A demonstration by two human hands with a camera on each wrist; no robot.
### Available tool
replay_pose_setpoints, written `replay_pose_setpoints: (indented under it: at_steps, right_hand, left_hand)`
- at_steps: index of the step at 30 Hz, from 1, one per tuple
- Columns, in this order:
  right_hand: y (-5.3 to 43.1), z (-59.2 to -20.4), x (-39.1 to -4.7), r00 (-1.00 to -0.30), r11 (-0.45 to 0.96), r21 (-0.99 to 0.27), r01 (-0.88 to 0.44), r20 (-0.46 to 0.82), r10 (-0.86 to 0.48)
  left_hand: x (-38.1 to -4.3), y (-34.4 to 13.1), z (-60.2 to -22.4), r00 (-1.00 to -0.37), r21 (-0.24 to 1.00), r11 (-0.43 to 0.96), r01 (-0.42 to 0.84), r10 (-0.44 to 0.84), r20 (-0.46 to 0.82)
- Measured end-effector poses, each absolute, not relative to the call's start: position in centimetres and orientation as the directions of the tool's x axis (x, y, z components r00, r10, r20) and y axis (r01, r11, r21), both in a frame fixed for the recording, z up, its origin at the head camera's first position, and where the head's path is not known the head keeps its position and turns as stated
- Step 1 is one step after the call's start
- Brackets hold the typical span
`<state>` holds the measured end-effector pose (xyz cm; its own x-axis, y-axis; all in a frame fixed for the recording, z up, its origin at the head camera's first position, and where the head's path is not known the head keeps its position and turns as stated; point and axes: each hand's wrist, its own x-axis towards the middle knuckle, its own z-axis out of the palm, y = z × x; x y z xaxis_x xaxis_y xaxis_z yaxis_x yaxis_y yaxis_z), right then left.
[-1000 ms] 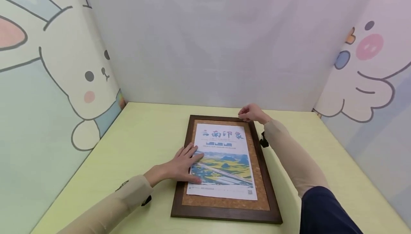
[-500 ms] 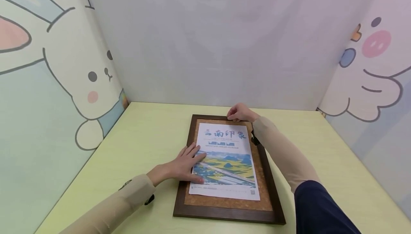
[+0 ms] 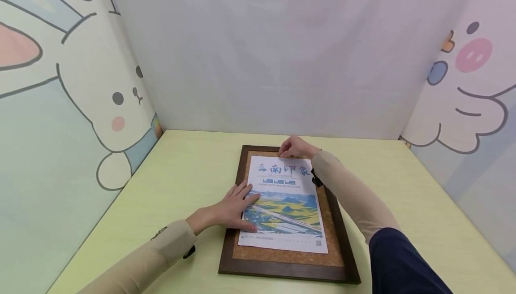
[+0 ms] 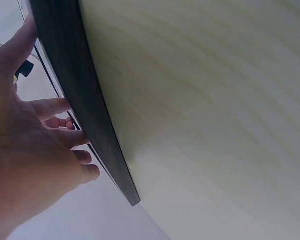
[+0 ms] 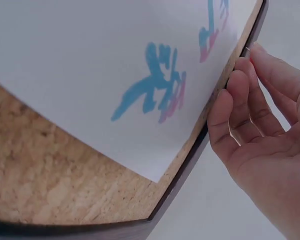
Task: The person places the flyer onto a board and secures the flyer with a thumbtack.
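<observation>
A printed poster [image 3: 284, 209] with a landscape picture lies on a cork board [image 3: 288, 257] in a dark brown frame, flat on the table. With its fingers spread, my left hand [image 3: 230, 211] rests across the left side of the frame and the poster's left edge. My right hand [image 3: 297, 147] is at the top edge of the board, just above the printed title. In the right wrist view, the thumb and index finger of the right hand [image 5: 272, 107] pinch a small red push pin [image 5: 251, 59], mostly hidden by the fingertips, its thin needle showing.
The pale yellow-green table [image 3: 193, 173] surrounds the board. A plain light backdrop [image 3: 274, 61] rises behind it. Side panels carry a cartoon rabbit [image 3: 109, 101] on the left and another cartoon figure [image 3: 463, 105] on the right.
My right hand has moved left along the board's top edge and slightly down towards the poster. The left hand has stayed in place on the poster and frame.
</observation>
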<state>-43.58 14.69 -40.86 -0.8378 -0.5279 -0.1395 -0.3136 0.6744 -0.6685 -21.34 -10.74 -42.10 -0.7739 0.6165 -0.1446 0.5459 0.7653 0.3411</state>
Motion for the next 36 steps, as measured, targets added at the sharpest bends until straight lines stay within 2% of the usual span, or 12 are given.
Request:
replay_pose_setpoints:
  at_steps: [12,26,36]
  right_hand:
    - [14.25,-41.41,-43.01,-0.825,0.701,-0.58,-0.414,-0.087,-0.559]
    - [14.07,-41.93,-43.18,-0.855,0.704,-0.599,-0.381,-0.062,-0.515]
    - [13.79,-41.77,-42.93,-0.839,0.695,-0.587,-0.414,-0.05,-0.542]
  left_hand:
    - [-21.34,-10.85,-42.29,-0.774,0.352,0.764,0.541,0.616,-0.148]
    - [-21.58,-11.02,-42.35,-0.77,0.357,0.756,0.548,0.623,-0.138]
    - [-21.61,-11.0,-42.66,-0.774,0.357,0.76,0.543,0.618,-0.138]
